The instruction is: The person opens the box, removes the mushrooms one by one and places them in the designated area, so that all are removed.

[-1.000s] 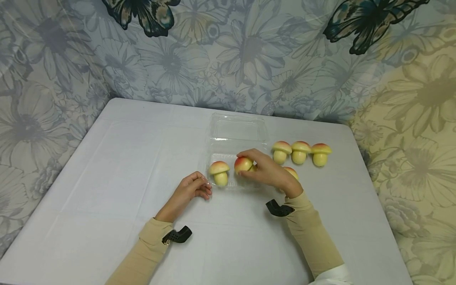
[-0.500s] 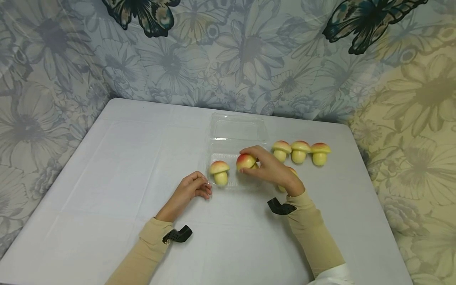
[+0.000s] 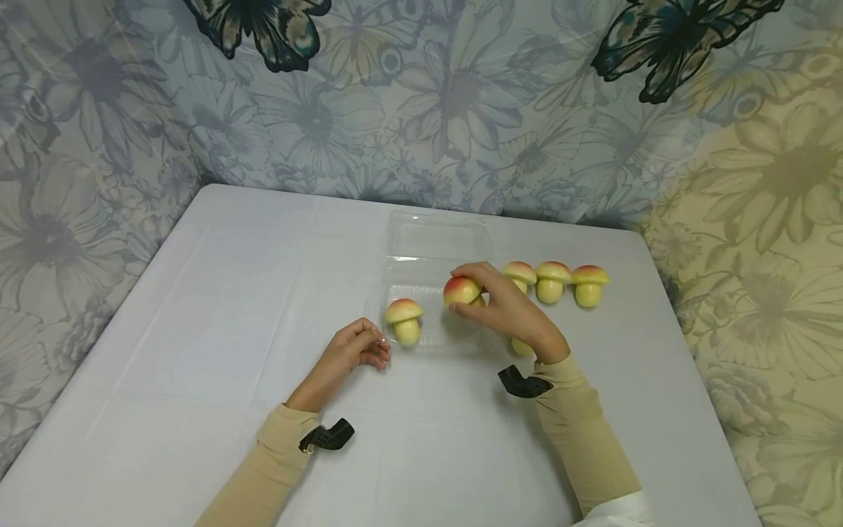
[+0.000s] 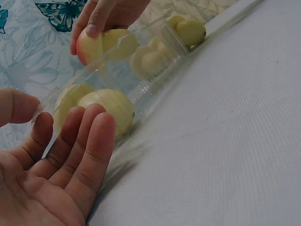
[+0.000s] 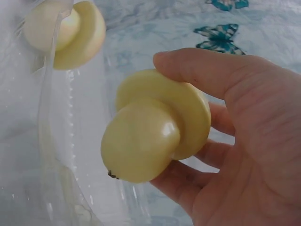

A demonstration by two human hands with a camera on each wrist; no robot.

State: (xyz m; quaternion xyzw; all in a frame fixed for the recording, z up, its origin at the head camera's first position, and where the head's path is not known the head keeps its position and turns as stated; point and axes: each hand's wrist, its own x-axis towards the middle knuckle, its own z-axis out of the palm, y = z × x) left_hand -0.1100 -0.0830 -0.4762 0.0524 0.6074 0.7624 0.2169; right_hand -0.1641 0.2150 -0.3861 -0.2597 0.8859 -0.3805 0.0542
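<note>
A clear plastic container (image 3: 435, 274) with its lid laid back stands on the white table. One toy mushroom (image 3: 404, 322), with a red-yellow cap and pale stem, lies at its left end. My left hand (image 3: 345, 357) pinches the container's near left rim between thumb and index finger; its other fingers are extended in the left wrist view. My right hand (image 3: 510, 311) grips a second mushroom (image 5: 141, 139) by the cap, over the container's right half. In the right wrist view the stem of that mushroom points toward the camera, apart from the container wall.
Three more mushrooms (image 3: 550, 282) stand in a row right of the container, the nearest partly covered by my right hand. Another mushroom (image 3: 522, 347) is mostly hidden behind my right wrist. The table (image 3: 197, 329) meets a flower-patterned wall covering (image 3: 454, 95) at the back.
My right hand has shifted slightly right and away from me, carrying the mushroom with it. My left hand keeps its place on the container's rim.
</note>
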